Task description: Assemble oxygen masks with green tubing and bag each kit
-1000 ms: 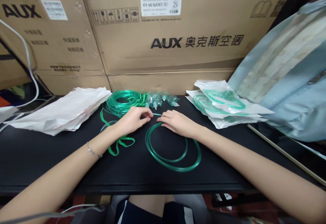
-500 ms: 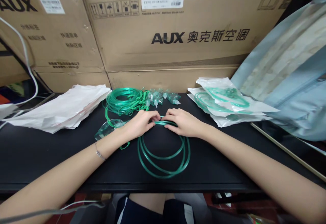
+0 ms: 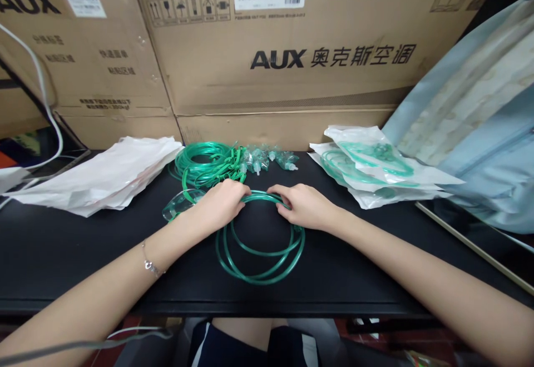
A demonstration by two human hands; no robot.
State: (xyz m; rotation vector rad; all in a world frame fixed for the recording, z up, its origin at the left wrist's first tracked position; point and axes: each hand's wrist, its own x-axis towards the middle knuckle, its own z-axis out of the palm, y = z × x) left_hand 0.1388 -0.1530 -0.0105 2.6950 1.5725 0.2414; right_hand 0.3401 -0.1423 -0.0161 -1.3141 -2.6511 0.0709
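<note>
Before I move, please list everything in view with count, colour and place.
coil: one, green tubing, centre
mask: one, clear, left of coil
tube pile: many loops, green, behind mask
plastic parts: several, clear, beside tube pile
white bags: one stack, white, left
filled bags: several, white, right
cardboard: box count unclear, brown, back
cloth: count unclear, pale blue, right
flat panel: one, dark, right
cables: several, white and grey, left
table: one, black, beneath coil
chair: one, grey, bottom
shorts: one pair, navy, bottom
bracelet: one, silver, lower left
arms: two, bare, lower corners
left hand: one, bare, holding coil
right hand: one, bare, holding coil
</note>
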